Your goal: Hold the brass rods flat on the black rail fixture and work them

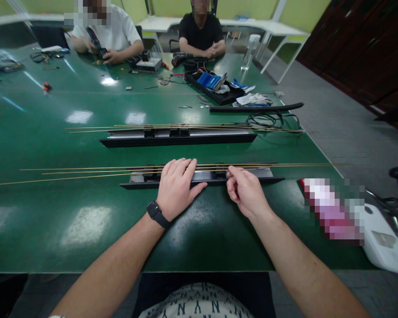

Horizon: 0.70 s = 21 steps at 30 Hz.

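A long black and silver metal rail (pixel 212 182) lies crosswise on the green table, with dark blocks set along its channel. Several thin brass-coloured rods (pixel 86 168) run lengthwise over it and stick out past both ends. My left hand (pixel 175 187) rests flat across the rail and rods, fingers stretched out and thumb apart; it covers the part beneath. To its right, my right hand (pixel 247 189) is closed in a pinch at the rods, beside a dark block (pixel 220 168). Its thumb and forefinger seem to grip one rod, though the fingertips partly hide the contact.
A second rail (pixel 179 141) with similar rods lies beyond. Farther back are a black tray (pixel 223 98) with blue items, a black strip (pixel 252 108), gloves (pixel 254 100) and coiled cable (pixel 265 119). A white device (pixel 381 234) sits at right. Two people sit across the table.
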{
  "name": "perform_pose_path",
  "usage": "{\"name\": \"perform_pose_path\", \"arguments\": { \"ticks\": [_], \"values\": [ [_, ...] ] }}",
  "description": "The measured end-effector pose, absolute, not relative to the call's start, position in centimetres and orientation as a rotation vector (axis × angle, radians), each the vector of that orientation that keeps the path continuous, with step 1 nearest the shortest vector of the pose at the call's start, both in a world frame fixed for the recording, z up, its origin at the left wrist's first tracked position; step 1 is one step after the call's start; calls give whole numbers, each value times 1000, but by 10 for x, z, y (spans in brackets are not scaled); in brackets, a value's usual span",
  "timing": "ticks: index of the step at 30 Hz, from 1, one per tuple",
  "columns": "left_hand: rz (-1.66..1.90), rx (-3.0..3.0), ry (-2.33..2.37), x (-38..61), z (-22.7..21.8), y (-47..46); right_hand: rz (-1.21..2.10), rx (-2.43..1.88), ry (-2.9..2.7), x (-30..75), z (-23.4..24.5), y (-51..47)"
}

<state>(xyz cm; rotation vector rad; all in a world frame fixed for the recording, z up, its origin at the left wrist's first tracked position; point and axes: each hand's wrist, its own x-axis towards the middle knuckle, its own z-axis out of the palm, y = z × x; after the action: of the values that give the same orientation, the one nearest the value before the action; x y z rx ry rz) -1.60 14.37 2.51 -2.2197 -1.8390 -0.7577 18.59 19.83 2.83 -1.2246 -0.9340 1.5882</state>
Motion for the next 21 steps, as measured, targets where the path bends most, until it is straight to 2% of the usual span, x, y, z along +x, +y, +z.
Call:
{"name": "perform_pose_path", "arguments": {
  "ticks": [21],
  "values": [
    [-741, -2223, -1844, -17, 25, 143, 1566, -1219, -876, 185, 31, 198]
  ]
}}
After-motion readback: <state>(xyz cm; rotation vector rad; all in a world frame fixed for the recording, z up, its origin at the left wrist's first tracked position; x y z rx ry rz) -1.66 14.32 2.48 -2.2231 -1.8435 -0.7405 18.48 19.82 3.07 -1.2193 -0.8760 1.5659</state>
